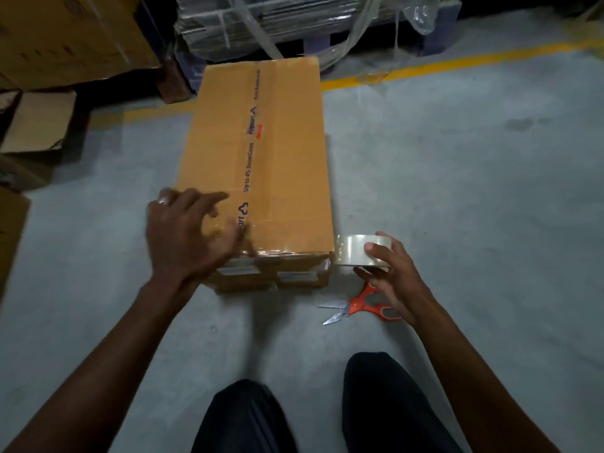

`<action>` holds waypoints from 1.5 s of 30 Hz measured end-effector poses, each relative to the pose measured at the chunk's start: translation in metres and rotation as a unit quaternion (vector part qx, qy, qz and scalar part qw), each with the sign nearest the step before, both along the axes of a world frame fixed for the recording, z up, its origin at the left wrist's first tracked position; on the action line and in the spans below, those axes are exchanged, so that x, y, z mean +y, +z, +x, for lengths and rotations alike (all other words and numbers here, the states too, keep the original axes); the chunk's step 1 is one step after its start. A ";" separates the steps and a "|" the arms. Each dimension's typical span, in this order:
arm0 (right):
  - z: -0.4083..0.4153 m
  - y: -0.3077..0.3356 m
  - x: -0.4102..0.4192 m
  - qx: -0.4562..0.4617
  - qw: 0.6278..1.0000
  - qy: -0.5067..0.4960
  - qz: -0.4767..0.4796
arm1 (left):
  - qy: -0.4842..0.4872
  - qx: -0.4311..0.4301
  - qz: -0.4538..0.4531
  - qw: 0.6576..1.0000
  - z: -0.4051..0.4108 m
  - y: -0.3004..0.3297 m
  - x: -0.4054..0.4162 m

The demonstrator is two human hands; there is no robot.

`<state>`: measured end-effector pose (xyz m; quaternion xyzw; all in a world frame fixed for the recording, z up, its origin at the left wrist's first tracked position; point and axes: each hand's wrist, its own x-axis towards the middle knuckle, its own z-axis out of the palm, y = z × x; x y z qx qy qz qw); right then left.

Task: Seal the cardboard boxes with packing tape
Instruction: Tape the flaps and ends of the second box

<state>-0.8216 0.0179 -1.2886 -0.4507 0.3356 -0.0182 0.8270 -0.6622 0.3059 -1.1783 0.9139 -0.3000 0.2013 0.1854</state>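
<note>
Left hand (189, 233) is flat, fingers spread, pressing tape down at the near end of the cardboard box (258, 165) on the floor. Right hand (390, 276) has the clear packing tape roll (356, 250) pinched just beside the box corner, orange scissors (359, 305) lying underneath. Looks like smoothing-down time; next probably cut or run another strip.

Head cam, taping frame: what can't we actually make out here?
- Cardboard box, head view: near-left corner and the seam there are hidden under the left hand, which is motion-blurred.
- Tape roll: its free end cannot be made out; the right hand covers part of it.
- Scissors: one handle loop is hidden behind the right hand.
- Box print: far line too small to read.
</note>
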 end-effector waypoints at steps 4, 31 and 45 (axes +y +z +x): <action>-0.002 -0.010 0.009 -0.038 0.993 -0.048 0.100 | -0.249 0.310 0.064 0.915 0.007 0.003 -0.126; -0.032 -0.029 -0.016 0.065 0.939 -0.048 -0.334 | -0.174 0.528 0.546 0.627 -0.006 -0.030 -0.282; -0.040 -0.114 -0.025 0.179 0.532 0.441 -0.700 | -0.178 0.692 0.306 0.629 0.010 -0.021 -0.250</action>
